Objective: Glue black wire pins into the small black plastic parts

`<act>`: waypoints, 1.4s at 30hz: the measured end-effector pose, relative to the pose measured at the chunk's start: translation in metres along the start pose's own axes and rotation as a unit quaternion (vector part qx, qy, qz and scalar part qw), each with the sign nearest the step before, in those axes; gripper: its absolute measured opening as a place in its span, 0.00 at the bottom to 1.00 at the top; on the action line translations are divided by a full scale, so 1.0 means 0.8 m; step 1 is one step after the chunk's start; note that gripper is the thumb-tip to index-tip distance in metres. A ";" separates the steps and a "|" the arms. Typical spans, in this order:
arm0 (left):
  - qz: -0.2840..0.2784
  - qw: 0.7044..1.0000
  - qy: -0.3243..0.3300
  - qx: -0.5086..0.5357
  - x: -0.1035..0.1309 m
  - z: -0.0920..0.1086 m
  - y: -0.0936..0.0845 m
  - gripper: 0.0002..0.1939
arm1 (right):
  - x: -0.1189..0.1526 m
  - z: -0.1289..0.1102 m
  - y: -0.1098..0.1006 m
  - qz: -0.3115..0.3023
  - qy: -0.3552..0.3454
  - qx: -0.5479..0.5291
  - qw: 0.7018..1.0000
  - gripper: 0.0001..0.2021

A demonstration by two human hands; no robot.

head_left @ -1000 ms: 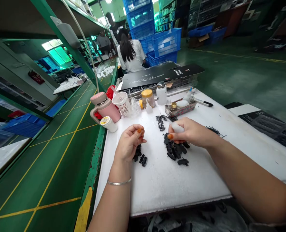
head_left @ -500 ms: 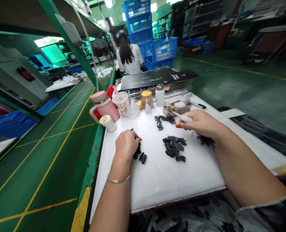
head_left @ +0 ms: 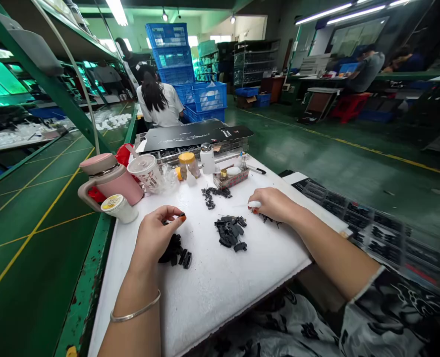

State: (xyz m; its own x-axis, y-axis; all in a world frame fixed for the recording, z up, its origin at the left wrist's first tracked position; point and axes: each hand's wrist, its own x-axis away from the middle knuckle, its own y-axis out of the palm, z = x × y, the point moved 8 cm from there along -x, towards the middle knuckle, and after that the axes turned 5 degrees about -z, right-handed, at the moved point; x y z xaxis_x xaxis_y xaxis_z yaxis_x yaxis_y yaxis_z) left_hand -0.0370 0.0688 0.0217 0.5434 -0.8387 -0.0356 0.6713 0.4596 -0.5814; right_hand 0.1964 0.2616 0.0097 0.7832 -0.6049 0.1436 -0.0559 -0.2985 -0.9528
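Observation:
My left hand (head_left: pixel 158 230) pinches a small black piece (head_left: pixel 182 215) between thumb and fingertips, above a pile of black parts (head_left: pixel 175 252) on the white work surface (head_left: pixel 212 292). On the right, my right hand (head_left: pixel 272 204) is closed round a white glue-like bottle (head_left: pixel 254 204) whose thin tip points left. Thin black pieces (head_left: pixel 270 218) lie under and beside that hand. Between the hands sits a heap of curved black parts (head_left: pixel 231 232). Farther back, tiny black pieces (head_left: pixel 214 194) form a bent strip.
A pink mug (head_left: pixel 112 181), a lidded tub (head_left: pixel 119 208), a plastic cup (head_left: pixel 145 173), a yellow-lidded jar (head_left: pixel 189 164), a white bottle (head_left: pixel 207 158) and a small box (head_left: pixel 231 177) line the back. A person (head_left: pixel 158 101) sits beyond.
The view has swung right. My left hand has turned, so its pinched piece now shows. My right hand has come down and back to the thin black pieces, still with the white bottle.

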 end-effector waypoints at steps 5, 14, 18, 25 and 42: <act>-0.017 0.952 -0.033 0.304 0.004 -0.002 0.006 0.22 | -0.010 -0.008 0.009 -0.012 -0.027 0.059 0.998 0.07; -0.092 0.878 -0.036 0.469 0.009 0.009 0.034 0.18 | -0.014 -0.007 -0.005 -0.018 -0.028 0.056 0.998 0.06; -0.090 0.857 -0.037 0.506 0.010 0.013 0.037 0.17 | -0.016 -0.004 0.007 -0.035 -0.022 0.051 0.998 0.06; -0.068 0.850 -0.040 0.521 0.011 0.014 0.036 0.21 | -0.008 -0.009 -0.015 0.022 -0.027 0.002 0.999 0.06; -0.147 0.794 -0.047 0.588 0.022 0.035 0.064 0.16 | 0.008 -0.176 -0.049 0.069 -0.225 -0.549 0.802 0.08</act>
State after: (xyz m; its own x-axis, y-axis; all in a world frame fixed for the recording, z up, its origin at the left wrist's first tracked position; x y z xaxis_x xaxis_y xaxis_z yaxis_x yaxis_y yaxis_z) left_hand 0.0207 0.0859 0.0143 0.2746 -0.9600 0.0547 0.7523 0.2500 0.6096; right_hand 0.1165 0.1655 0.0859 0.8531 -0.4337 -0.2899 -0.4788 -0.8716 -0.1049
